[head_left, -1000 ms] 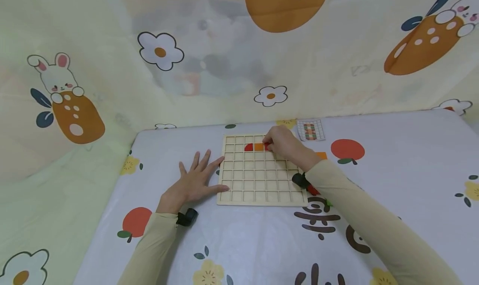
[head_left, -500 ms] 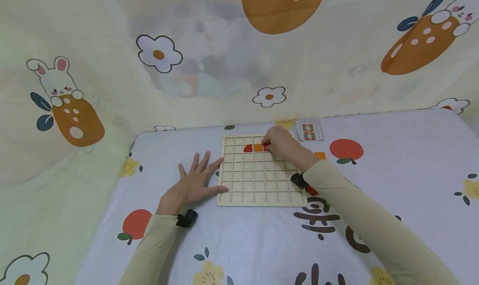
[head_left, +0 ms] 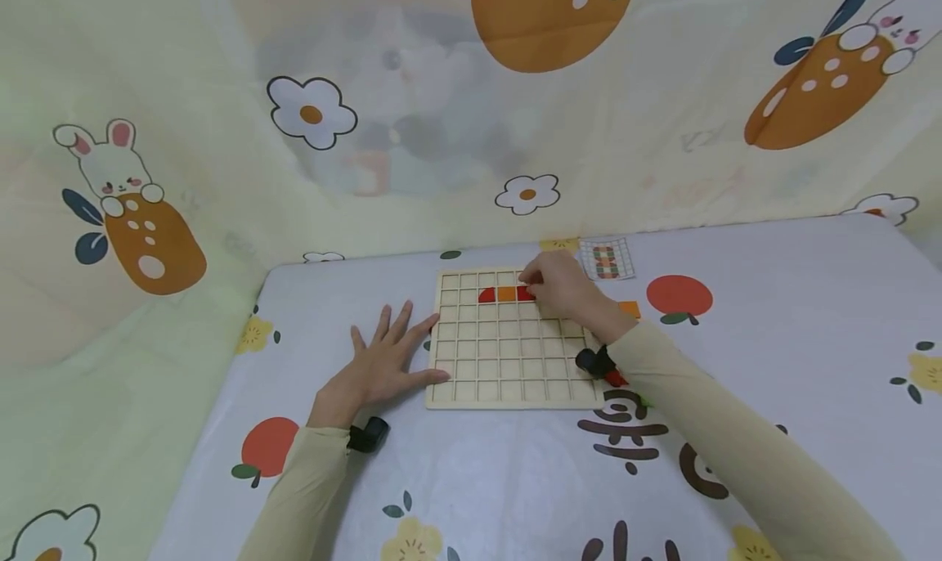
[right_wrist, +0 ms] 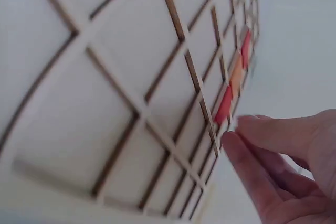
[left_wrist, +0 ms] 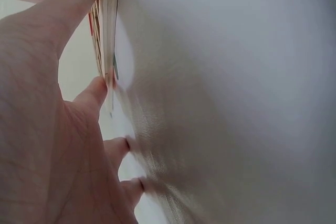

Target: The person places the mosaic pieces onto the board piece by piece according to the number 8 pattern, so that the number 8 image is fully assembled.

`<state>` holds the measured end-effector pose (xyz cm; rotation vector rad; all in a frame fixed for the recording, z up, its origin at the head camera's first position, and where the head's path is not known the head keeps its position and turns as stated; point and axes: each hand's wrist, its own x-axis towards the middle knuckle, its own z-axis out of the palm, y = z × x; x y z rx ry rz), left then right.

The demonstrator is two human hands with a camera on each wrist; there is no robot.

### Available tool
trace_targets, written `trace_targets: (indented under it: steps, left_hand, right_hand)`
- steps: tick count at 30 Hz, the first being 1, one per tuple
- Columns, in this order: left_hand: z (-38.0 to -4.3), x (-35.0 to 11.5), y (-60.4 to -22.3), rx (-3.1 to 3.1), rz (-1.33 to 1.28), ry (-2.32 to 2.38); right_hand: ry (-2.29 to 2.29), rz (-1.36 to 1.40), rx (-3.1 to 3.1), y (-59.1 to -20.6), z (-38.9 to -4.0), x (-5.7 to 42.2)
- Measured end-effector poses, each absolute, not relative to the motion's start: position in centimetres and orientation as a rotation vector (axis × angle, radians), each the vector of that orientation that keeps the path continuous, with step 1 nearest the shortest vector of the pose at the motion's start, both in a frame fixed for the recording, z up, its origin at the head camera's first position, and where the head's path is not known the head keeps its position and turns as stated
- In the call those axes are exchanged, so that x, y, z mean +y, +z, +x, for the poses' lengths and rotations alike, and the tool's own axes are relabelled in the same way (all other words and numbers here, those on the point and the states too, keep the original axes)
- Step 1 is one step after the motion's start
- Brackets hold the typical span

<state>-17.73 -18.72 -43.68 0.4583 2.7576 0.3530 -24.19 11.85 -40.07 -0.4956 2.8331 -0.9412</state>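
A square wooden grid board (head_left: 489,348) lies on the table. One row near its far edge holds a red piece with a rounded corner (head_left: 487,295), an orange square (head_left: 506,293) and a second red piece (head_left: 525,293). My right hand (head_left: 562,283) is over the far right of the board, fingertips right beside the second red piece, which lies in its cell in the right wrist view; nothing shows between thumb and finger (right_wrist: 239,150). My left hand (head_left: 379,369) has its fingers spread, with thumb and index finger touching the board's left edge.
Behind the board lies a small paper card (head_left: 607,258) with a coloured grid pattern. An orange piece (head_left: 629,308) shows by the right forearm, and a red piece (head_left: 615,378) lies partly hidden under the right wrist. A printed cloth (head_left: 500,479) covers the table.
The right hand's fingertips have drawn slightly away from the second red piece, which shows more fully in its cell. The left hand keeps its place at the board's edge.
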Motion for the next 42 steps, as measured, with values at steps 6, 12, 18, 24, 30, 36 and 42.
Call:
trace_targets:
  steps: [6, 12, 18, 24, 30, 36, 42]
  left_hand:
    - [-17.6, -18.9, -43.7, 2.764, 0.461, 0.362]
    - [-17.6, -19.1, -43.6, 2.763, 0.475, 0.362]
    - [-17.8, -19.0, -43.6, 2.759, 0.488, 0.362]
    - [-17.9, -18.9, -43.4, 2.758, 0.488, 0.360]
    - [-17.6, -19.0, -43.0, 2.755, 0.470, 0.357]
    - [-17.6, -19.0, -42.9, 2.752, 0.473, 0.368]
    - [-17.6, -18.9, -43.1, 2.746, 0.463, 0.360]
  right_hand:
    - [-1.035, -0.499, 2.851, -38.0, -22.4, 14.5]
    - [-0.935, -0.568, 2.786, -36.9, -18.4, 17.4]
    - [-0.821, -0.668, 2.773, -38.3, -14.1, 20.9]
    - [-0.726, -0.639, 2.820, -40.4, -11.4, 24.8]
    - [-0.716, -0.549, 2.877, -41.4, -10.0, 27.4]
    - [-0.723, -0.465, 2.836, -41.7, -9.7, 28.3]
    - [-0.759, -0.445, 2.805, -41.7, -9.8, 29.0]
